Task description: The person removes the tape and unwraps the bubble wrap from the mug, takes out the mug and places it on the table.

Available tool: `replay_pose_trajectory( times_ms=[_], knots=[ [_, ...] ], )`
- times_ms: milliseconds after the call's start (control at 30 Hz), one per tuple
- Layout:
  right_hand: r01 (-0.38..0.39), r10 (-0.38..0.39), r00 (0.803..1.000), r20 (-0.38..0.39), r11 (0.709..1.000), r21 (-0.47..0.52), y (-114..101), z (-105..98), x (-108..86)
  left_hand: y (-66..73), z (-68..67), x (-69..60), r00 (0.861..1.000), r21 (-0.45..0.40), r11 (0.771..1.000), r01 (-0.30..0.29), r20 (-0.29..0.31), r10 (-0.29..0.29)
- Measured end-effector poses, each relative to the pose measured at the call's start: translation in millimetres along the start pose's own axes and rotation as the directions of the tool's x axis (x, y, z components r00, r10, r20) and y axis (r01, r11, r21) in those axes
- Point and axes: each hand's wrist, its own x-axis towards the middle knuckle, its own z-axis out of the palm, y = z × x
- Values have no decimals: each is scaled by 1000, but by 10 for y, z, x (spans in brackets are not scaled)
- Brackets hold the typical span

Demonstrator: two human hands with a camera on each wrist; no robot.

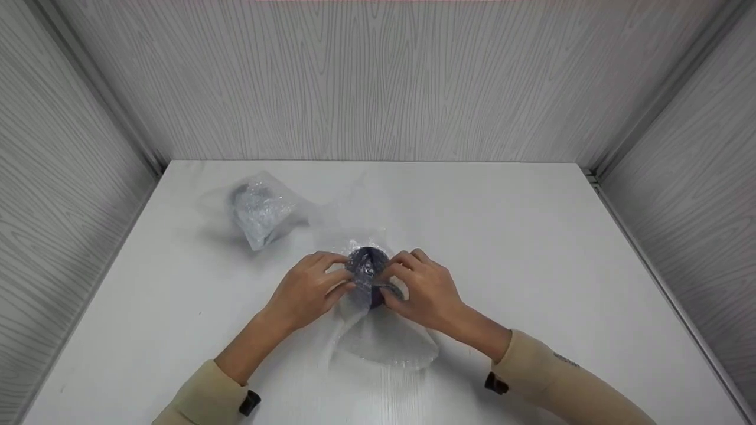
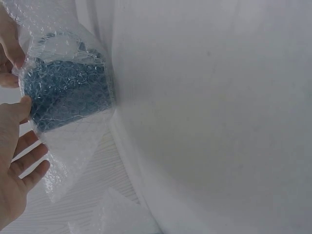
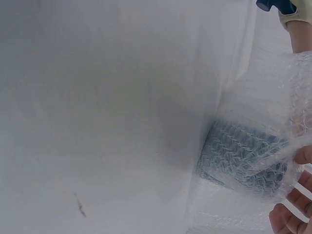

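Observation:
A dark blue, cup-like object [image 1: 366, 260] stands near the middle of the table inside clear bubble wrap [image 1: 387, 345]. Through the wrap in the left wrist view, the object [image 2: 73, 87] looks blue with a flat end. My left hand [image 1: 307, 289] pinches the wrap at the object's left side, its lower fingers [image 2: 30, 161] spread along the plastic. From the right, my right hand [image 1: 426, 289] pinches a folded part of the wrap over the object. Its fingers [image 3: 287, 219] show at the right wrist view's edge, partly cut off.
Another bubble-wrapped bundle [image 1: 263, 206] with something dark inside lies at the back left of the white table [image 1: 502, 236]. Grey wood-patterned panels [image 1: 366, 82] stand behind and on both sides. Loose wrap trails towards the table's front.

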Motion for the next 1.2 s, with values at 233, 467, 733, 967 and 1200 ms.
replay_pose_trajectory(
  times_ms=[233, 467, 733, 967, 1200],
  knots=[
    [14, -14, 1000, -9, 1000, -19, 12, -32, -3, 7, 0, 1, 1000, -8, 1000, 4, 0, -4],
    [26, -28, 999, -38, 999, -43, 31, -40, -16, 5, 1, -3, 1000, -4, 1000, 9, 6, -9],
    [38, -40, 998, -48, 998, -49, 49, -87, -30, 15, -11, -5, 999, -6, 1000, 28, 25, -28],
    [28, -31, 998, -46, 998, -63, 66, -115, -44, 10, -3, -10, 999, -6, 999, 33, 25, -33],
    [28, -33, 997, -65, 997, -74, 91, -139, -69, 4, 3, -4, 1000, 5, 1000, 16, 14, -16]
  ],
)
